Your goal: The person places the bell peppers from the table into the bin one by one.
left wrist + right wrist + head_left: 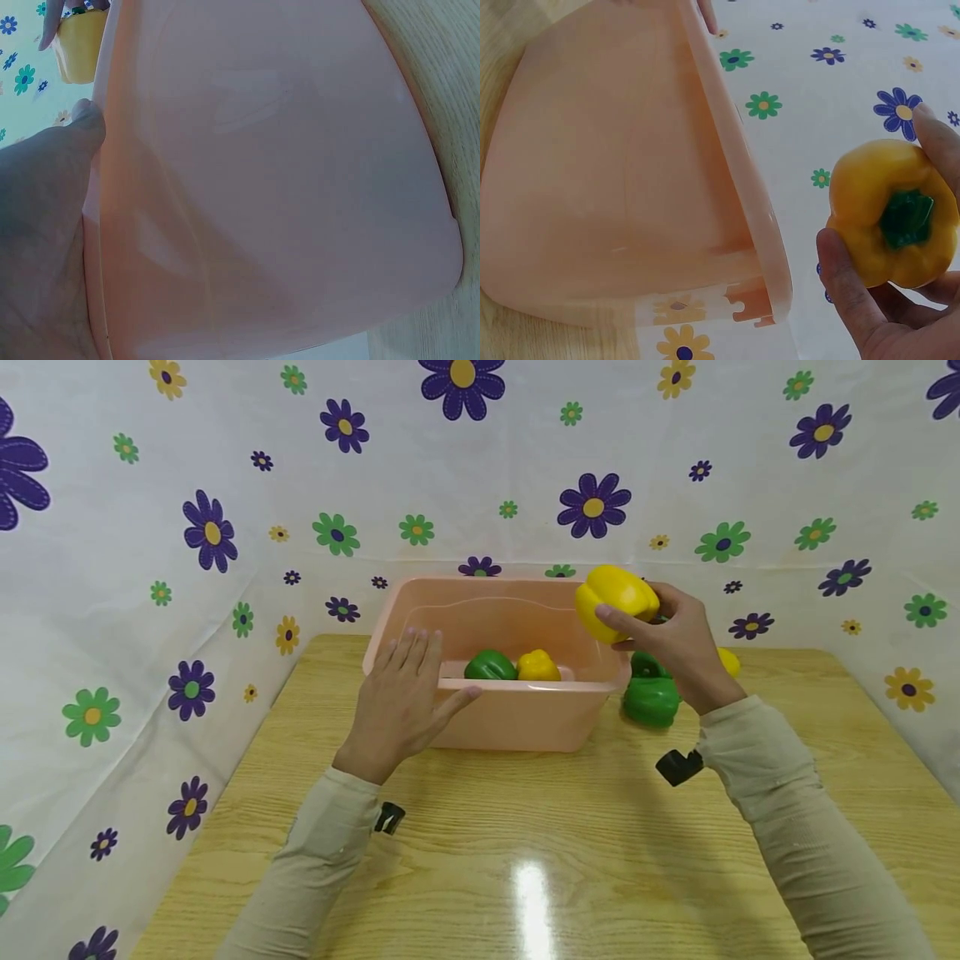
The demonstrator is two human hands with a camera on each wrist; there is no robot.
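Note:
A yellow bell pepper (613, 597) is held in my right hand (678, 639), raised above the right end of a pink plastic tub (517, 718). In the right wrist view the thumb and fingers grip the sides of this pepper (889, 202), its green stem facing the camera. My left hand (401, 693) lies with straight fingers over the tub's front left rim; the left wrist view shows its thumb (90, 124) against the rim. Inside the tub are a green bell pepper (491, 666) and another yellow pepper (538, 666).
Right of the tub stands a green bell pepper (651, 700), with more green behind it. Another yellow item (729, 662) is partly hidden by the right hand. The wooden table (480, 827) meets a flowered cloth (480, 468) behind the tub.

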